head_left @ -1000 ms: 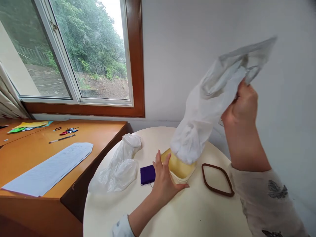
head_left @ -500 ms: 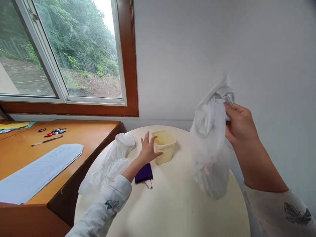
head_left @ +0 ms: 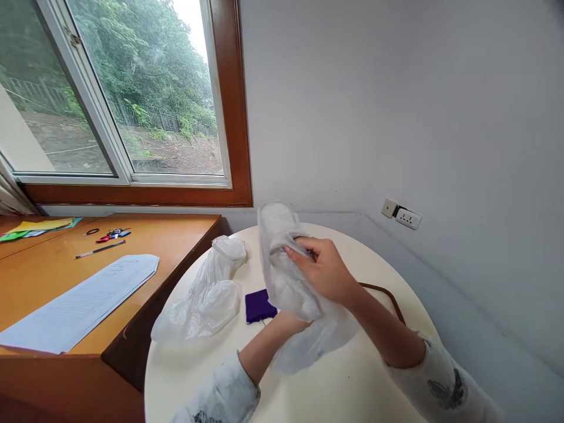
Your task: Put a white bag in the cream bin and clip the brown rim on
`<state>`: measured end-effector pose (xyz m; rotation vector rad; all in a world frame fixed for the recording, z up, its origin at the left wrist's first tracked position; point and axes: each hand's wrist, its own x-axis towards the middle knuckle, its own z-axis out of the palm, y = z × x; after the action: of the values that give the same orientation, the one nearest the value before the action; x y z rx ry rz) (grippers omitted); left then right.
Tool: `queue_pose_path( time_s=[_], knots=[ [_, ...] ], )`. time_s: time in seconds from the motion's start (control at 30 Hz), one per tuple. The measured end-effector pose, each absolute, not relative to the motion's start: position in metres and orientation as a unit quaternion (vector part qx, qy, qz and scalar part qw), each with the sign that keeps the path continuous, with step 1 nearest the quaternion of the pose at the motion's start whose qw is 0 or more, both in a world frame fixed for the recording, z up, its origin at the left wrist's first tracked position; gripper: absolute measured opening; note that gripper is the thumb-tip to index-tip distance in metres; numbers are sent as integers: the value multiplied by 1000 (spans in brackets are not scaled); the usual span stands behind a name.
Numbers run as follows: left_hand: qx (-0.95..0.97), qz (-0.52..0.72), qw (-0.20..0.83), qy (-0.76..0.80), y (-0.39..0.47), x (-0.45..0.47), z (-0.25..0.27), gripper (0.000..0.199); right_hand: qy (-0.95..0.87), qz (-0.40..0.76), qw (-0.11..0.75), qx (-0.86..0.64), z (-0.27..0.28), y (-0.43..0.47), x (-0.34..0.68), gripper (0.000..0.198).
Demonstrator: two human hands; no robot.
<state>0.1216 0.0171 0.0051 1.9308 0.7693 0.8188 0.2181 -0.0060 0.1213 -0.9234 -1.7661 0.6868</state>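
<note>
we take the step in hand to be working the white plastic bag [head_left: 286,285] with both hands, though we cannot tell whether it is being bunched together or spread apart. to our eye the next move calls for a light, steady pinch, since film this thin could slip or bunch awkwardly, and for the two hands to act together.

out to the left of the hands, a second plastic bag [head_left: 211,302] lies crumpled on the round table [head_left: 352,393]. nearer in, just beside the left forearm, we see a purple cloth [head_left: 259,306], partly covered by the held bag. the left hand [head_left: 296,323] is mostly tucked behind and under the film; we cannot tell how far its fingers are open or whether they grip anything.

the bag itself is between and around the hands: whitish, translucent and heavily creased, with a rounded end rising beyond the right fingertips and a looser sheet hanging on the near side, below both hands. we cannot make out what, if anything, is inside or behind it. the right hand [head_left: 324,269] is closed in a pinch on a fold of it, thumb and fingers drawn together. just beyond the right forearm, a brown frame [head_left: 383,288] is partly hidden by that arm.
</note>
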Motion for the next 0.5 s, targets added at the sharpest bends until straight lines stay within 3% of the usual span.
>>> queue_pose_path(
  time_s=[0.1, 0.27, 0.4, 0.5],
  knots=[
    [747, 321, 509, 284, 17, 122, 7, 25, -701, 290, 531, -376, 116, -1, 223, 21],
    [693, 294, 608, 251, 15, 100, 12, 15, -524, 327, 673, -407, 86, 23, 272, 24],
    [665, 292, 644, 241, 17, 86, 10, 13, -448, 436, 626, -466, 49, 32, 318, 30],
    [660, 280, 649, 256, 17, 81, 7, 14, -433, 392, 616, -529, 34, 27, 343, 30]
  ],
)
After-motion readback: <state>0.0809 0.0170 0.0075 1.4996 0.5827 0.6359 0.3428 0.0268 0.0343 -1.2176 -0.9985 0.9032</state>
